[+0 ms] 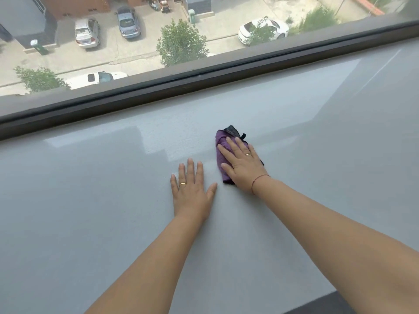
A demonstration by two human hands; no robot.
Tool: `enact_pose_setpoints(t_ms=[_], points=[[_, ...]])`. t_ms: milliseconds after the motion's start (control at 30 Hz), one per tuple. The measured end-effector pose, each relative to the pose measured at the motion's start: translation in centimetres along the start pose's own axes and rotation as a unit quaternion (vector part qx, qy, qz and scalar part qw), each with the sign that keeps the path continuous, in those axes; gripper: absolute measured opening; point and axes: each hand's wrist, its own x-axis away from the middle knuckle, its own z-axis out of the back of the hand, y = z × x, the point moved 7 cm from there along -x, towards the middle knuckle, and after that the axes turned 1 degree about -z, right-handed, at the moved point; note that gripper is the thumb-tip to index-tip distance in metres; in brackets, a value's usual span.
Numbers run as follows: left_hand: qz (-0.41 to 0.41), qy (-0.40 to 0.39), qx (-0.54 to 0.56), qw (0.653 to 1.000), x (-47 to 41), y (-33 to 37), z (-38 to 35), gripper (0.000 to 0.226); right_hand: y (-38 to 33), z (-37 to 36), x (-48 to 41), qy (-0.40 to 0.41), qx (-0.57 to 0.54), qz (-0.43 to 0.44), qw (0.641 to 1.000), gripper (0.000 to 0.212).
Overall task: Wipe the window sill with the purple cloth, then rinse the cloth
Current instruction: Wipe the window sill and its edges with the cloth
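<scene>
Left hand [191, 191]: lies flat and palm down on the window sill [90, 200], fingers straight and a little spread, thumb out to the right, holding nothing. Wears a gold ring [182, 184].

Right hand [242, 164], just to the right and apart from the left: presses flat on the purple cloth [221, 145], fingers straight and angled up-left, thumb resting on the cloth's near left part. Carries a second ring [248, 154] and, at the wrist, a thin red string [260, 177].

Purple cloth: sits folded on the sill near mid-frame, between the near edge and the window frame [181, 87], mostly covered by the right hand. Shows purple along the left side and at the far end, with a dark grey corner [232, 130] and a small black loop [243, 135] poking out beyond the fingertips.

Sill: pale grey, smooth and glossy, mirroring light patches from the window, spanning the whole width. Dark brown window frame along its far edge, rising from left to right in view.

Far below through the glass, left to right: a small tree [38, 79], a white car [87, 32], a white pickup [97, 78] partly cut off by the frame, a grey car [127, 21], a larger tree [181, 41], a second white car [263, 30] behind foliage.

Bottom right: a dark strip [328, 307] past the sill's near edge.
</scene>
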Motion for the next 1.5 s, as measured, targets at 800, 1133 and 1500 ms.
enact_pose_setpoints(t_ms=[800, 1133, 1500], points=[[0.016, 0.074, 0.004, 0.997, -4.5, 1.3, 1.8, 0.070, -2.0, 1.1, -7.5, 0.003, 0.021, 0.027, 0.999, 0.057], [0.038, 0.033, 0.017, 0.999, -6.2, 2.3, 0.9, 0.069, 1.6, 3.0, -10.8, 0.027, -0.005, -0.101, 0.994, 0.059], [0.103, 0.044, 0.006, 0.994, -7.6, 3.6, 2.3, 0.069, 7.2, 5.5, -15.8, 0.008, 0.010, -0.127, 0.992, 0.061]])
